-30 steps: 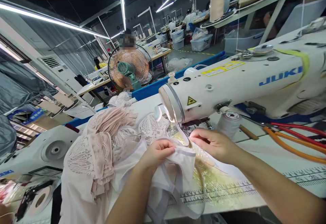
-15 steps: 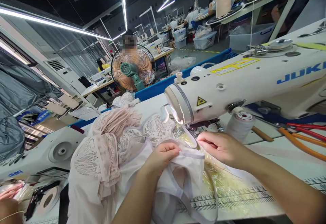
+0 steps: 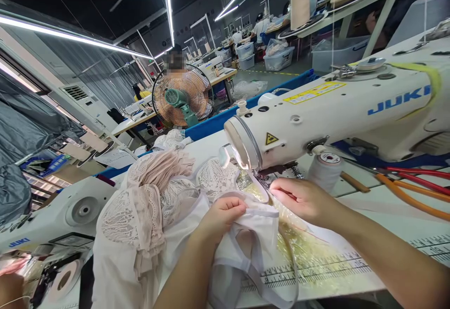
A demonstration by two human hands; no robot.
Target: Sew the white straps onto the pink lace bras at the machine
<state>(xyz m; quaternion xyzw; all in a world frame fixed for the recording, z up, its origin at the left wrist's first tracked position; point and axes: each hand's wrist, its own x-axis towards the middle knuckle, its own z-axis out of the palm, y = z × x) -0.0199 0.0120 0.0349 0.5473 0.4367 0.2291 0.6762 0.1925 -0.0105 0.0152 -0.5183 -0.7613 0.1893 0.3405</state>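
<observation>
My left hand (image 3: 223,215) is closed, thumb against curled fingers, on the upper edge of a white bra (image 3: 262,224). Its pale straps hang over the table's front edge, and a white lace cup (image 3: 216,174) lies behind the hand. Close to the needle area of a white sewing machine (image 3: 305,112), my right hand (image 3: 302,201) is pinched shut. Whatever sits between those fingertips is too small or hidden to make out. Beneath this hand lies crinkled clear plastic over a yellowish patch (image 3: 309,252) of the tabletop.
To the left, pinkish and white lace bras (image 3: 123,220) are heaped. A thread cone (image 3: 326,170) stands behind my right hand, with orange-handled scissors (image 3: 411,194) at the right. A second sewing machine (image 3: 63,210) and another person's hand (image 3: 14,269) are at left. A fan (image 3: 183,98) stands beyond.
The whole view has shifted slightly, so the machine appears a little further left. Both hands keep nearly the same closed pose and place on the work.
</observation>
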